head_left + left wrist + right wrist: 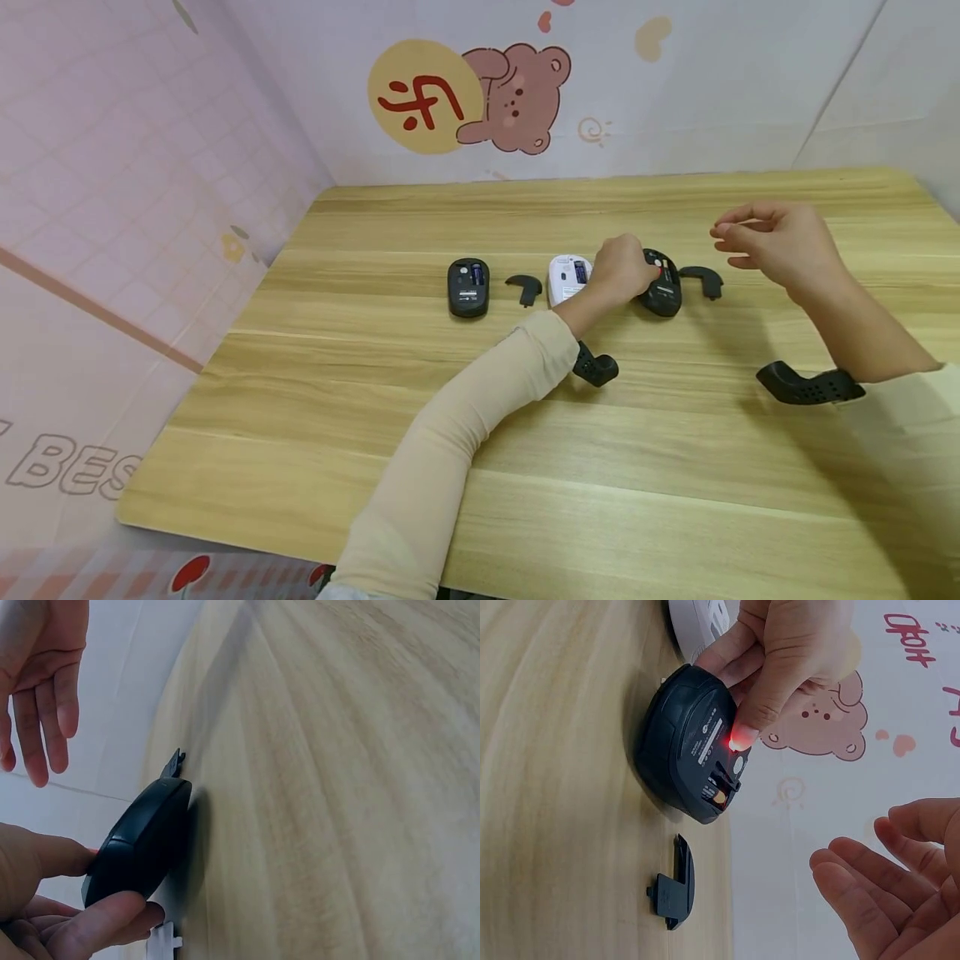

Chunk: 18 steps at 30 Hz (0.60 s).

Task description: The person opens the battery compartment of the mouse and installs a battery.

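My left hand (624, 268) grips a black computer mouse (663, 287), underside up. In the right wrist view the thumb presses on this mouse (694, 739) beside a red glow. Its battery compartment (718, 791) is uncovered, with an orange spot inside; whether a battery lies there I cannot tell. Raised to the right of the mouse is my right hand (780, 242), its fingers loosely bent and nothing seen between them. Below it in the right wrist view lies a black battery cover (673, 892) on the table, apart from both hands.
Left of the held mouse lies a white mouse (562, 282), partly behind the left hand, its compartment showing a battery. Farther left are another black cover (527, 288) and a black mouse (468, 292) with a battery. The wooden table (337, 350) meets a printed wall cloth (675, 108).
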Tool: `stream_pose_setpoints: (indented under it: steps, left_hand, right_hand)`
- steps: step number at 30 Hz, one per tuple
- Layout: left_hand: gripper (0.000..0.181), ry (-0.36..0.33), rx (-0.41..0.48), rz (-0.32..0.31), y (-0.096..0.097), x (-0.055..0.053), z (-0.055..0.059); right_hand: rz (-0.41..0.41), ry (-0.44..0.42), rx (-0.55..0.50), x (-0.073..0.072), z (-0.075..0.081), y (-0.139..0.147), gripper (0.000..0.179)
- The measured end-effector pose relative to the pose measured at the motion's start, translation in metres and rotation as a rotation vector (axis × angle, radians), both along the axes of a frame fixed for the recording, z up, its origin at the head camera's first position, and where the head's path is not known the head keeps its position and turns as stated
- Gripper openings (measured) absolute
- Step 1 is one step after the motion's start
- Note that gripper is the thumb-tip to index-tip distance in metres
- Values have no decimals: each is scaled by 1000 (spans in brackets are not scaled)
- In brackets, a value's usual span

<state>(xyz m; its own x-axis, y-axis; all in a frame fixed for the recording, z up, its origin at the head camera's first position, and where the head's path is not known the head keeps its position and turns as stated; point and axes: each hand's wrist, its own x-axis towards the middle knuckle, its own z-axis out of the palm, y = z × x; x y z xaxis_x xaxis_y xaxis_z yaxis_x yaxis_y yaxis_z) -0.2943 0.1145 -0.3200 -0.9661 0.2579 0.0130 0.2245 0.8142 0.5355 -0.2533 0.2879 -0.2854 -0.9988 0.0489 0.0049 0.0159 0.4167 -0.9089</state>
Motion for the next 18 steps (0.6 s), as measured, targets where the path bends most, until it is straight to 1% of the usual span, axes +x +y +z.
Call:
stream_pose_setpoints:
  steps: [4, 7, 13, 15, 17, 18]
  left_hand:
    - [39, 6, -22, -23, 1, 1, -1]
    - [35, 15, -40, -16, 2, 1, -2]
    - [25, 40, -38, -15, 2, 1, -5]
    - [27, 49, -53, -18, 1, 1, -4]
    - [33, 54, -57, -22, -2, 0, -1]
    - [37, 47, -37, -23, -5, -1, 2]
  right_hand:
    - [-2, -3, 1, 1, -2, 1, 13]
    - [-2, -5, -1, 1, -2, 1, 13]
    - [5, -14, 4, 2, -4, 2, 14]
    - [6, -15, 2, 2, -4, 3, 14]
    - [10, -13, -4, 2, -5, 4, 14]
    - [12, -12, -5, 2, -5, 5, 14]
